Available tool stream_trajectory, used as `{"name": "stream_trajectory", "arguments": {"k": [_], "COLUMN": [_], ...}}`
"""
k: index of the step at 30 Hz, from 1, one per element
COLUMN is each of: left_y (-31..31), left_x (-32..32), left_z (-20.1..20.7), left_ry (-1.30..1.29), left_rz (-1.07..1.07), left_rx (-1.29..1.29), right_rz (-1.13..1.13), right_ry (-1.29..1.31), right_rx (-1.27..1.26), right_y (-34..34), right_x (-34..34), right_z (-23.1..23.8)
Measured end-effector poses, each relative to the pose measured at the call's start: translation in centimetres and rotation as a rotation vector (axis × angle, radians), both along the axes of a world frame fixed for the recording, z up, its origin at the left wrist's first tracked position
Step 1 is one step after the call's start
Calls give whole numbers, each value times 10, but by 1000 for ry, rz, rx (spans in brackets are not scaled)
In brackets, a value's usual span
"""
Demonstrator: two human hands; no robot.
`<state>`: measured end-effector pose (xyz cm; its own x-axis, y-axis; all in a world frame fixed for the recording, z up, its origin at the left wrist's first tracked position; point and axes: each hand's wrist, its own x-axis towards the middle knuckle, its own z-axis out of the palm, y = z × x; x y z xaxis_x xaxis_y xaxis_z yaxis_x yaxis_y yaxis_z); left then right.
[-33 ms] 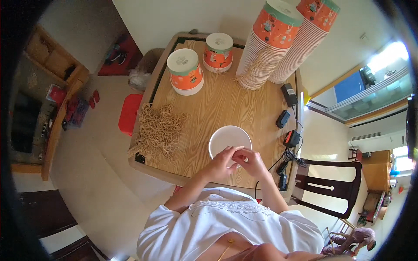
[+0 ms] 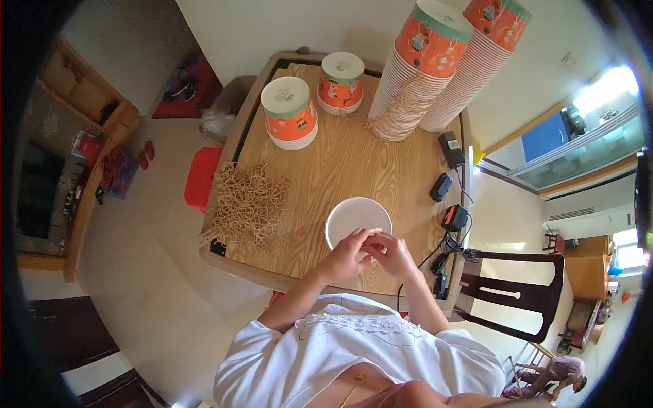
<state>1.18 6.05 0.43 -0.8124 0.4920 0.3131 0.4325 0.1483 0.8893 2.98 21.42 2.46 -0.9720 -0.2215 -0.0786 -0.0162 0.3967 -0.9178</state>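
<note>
Hands (image 2: 373,253) meet over round white paper cup (image 2: 358,217), woodgrain table (image 2: 340,170).

two capped cup stacks (image 2: 313,102), two tall stacks (image 2: 449,64), one white bowl (image 2: 358,219)

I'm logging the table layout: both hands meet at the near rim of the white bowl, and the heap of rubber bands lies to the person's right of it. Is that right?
Not quite. The head view shows the heap of rubber bands to the person's left of the white bowl, not the right. The left hand and right hand do meet at its near rim.

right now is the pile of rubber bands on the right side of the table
No, the pile of rubber bands lies on the person's left of the table.
</note>
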Motion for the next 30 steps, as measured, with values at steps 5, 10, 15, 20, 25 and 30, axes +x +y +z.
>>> {"name": "stream_trajectory", "arguments": {"k": [5, 10, 15, 20, 25, 30], "left_y": [7, 8, -3, -7, -9, 2], "left_x": [4, 8, 0, -2, -2, 4], "left_z": [-3, -16, -25, -26, -16, -23], "left_ry": [-469, -409, -589, -699, -888, -641], "left_rz": [4, 144, 123, 41, -31, 56], "left_rx": [-247, -86, 125, 198, 202, 197], "right_rz": [8, 0, -95, 168, 205, 129], "right_ry": [-51, -91, 4, 201, 294, 162], "right_rx": [105, 99, -58, -38, 79, 96], "right_y": [14, 25, 33, 21, 27, 28], "right_x": [-1, -7, -13, -14, -9, -1], "right_z": [-8, -4, 0, 5, 2, -14]}}
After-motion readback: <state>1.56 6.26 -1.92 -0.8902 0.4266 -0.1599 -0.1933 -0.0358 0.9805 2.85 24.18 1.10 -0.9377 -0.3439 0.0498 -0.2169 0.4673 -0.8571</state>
